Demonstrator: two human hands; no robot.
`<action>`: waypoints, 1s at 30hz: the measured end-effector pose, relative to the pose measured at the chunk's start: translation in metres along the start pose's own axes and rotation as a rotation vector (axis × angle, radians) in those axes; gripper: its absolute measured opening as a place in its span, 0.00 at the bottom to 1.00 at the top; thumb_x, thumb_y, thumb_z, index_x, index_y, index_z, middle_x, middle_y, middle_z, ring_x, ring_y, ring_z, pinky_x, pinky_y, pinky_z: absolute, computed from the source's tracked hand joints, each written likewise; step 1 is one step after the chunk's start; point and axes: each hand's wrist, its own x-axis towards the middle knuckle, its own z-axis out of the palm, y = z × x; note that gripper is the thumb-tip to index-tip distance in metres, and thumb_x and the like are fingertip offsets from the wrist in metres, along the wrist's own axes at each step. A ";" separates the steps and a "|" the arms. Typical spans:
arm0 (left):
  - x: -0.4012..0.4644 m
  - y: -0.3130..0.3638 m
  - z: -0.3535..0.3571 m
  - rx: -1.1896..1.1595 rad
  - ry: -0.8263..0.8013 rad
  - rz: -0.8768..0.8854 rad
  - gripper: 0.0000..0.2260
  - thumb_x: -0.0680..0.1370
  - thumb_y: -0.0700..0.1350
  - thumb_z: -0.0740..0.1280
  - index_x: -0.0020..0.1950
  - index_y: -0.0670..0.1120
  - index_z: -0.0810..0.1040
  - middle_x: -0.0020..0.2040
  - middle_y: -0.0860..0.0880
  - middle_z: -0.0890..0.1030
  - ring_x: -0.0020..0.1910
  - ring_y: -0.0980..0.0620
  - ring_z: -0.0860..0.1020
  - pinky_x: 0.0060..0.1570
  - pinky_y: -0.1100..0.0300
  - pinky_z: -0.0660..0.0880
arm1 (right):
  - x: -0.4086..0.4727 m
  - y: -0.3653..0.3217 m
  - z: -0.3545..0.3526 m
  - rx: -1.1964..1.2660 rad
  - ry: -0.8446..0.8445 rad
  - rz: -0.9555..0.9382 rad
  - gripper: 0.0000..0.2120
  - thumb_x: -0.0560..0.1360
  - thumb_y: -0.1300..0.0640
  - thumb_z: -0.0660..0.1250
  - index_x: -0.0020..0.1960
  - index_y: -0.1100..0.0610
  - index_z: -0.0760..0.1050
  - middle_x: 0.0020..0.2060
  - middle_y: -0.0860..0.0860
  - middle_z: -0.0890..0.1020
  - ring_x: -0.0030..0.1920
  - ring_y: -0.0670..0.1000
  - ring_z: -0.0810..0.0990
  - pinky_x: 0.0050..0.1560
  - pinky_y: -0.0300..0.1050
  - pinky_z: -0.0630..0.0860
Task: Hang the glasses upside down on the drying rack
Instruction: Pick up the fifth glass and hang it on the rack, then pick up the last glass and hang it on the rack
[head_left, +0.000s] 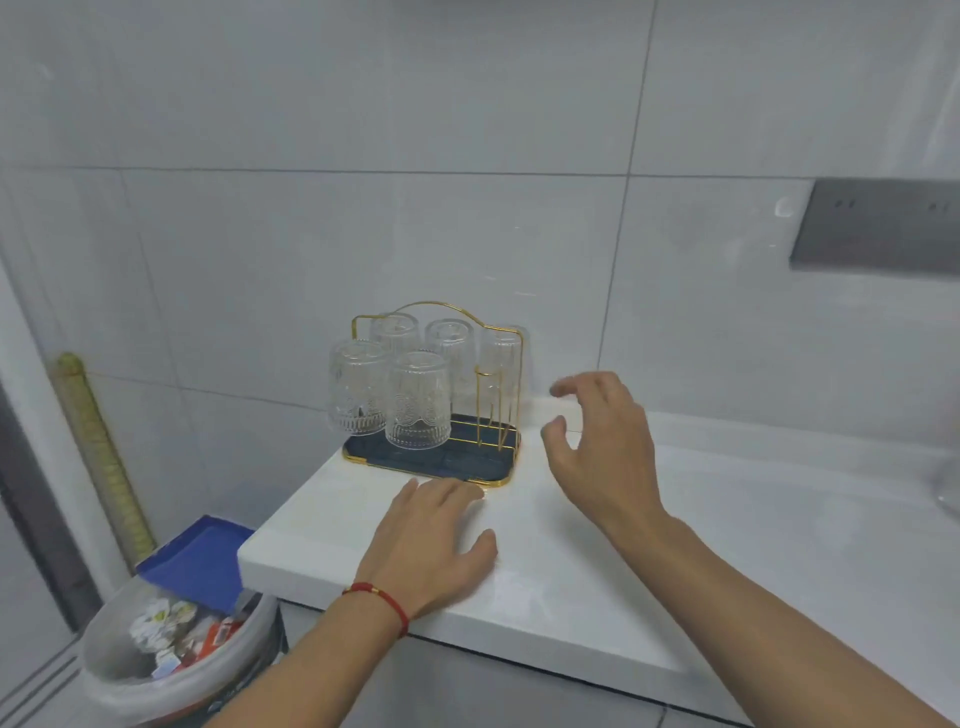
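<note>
A gold wire drying rack (494, 332) with a dark tray base (457, 460) stands on the white counter against the tiled wall. Several clear patterned glasses hang upside down on it; the front two are the left glass (358, 387) and the middle glass (418, 400). One gold peg (485, 405) at the front right is bare. My left hand (434, 540) lies flat on the counter just in front of the tray, holding nothing. My right hand (602, 447) hovers right of the rack with fingers spread and nothing in it.
The white counter (571, 582) ends at its left edge near the rack. Below it on the floor stands a bin (171, 649) lined with a plastic bag and full of rubbish. A grey socket panel (878, 226) is on the wall at right.
</note>
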 end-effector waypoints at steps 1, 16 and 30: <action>0.000 0.004 0.000 0.029 0.006 0.012 0.24 0.75 0.60 0.61 0.67 0.51 0.76 0.67 0.53 0.77 0.67 0.50 0.72 0.72 0.49 0.63 | -0.010 0.023 -0.012 -0.003 -0.021 0.098 0.13 0.74 0.60 0.67 0.58 0.55 0.79 0.56 0.50 0.80 0.55 0.54 0.80 0.57 0.54 0.76; 0.067 0.243 0.112 -0.156 -0.033 0.380 0.22 0.78 0.55 0.61 0.70 0.46 0.74 0.72 0.45 0.73 0.73 0.46 0.66 0.75 0.49 0.60 | -0.054 0.266 -0.184 -0.096 0.373 0.999 0.35 0.78 0.64 0.70 0.78 0.68 0.56 0.76 0.65 0.60 0.70 0.67 0.70 0.70 0.54 0.69; 0.070 0.242 0.128 -0.276 -0.076 0.300 0.24 0.77 0.58 0.60 0.71 0.51 0.70 0.66 0.56 0.74 0.69 0.56 0.65 0.68 0.60 0.66 | -0.022 0.337 -0.172 -0.230 0.429 0.976 0.38 0.72 0.51 0.77 0.72 0.67 0.62 0.62 0.69 0.77 0.62 0.70 0.78 0.61 0.59 0.73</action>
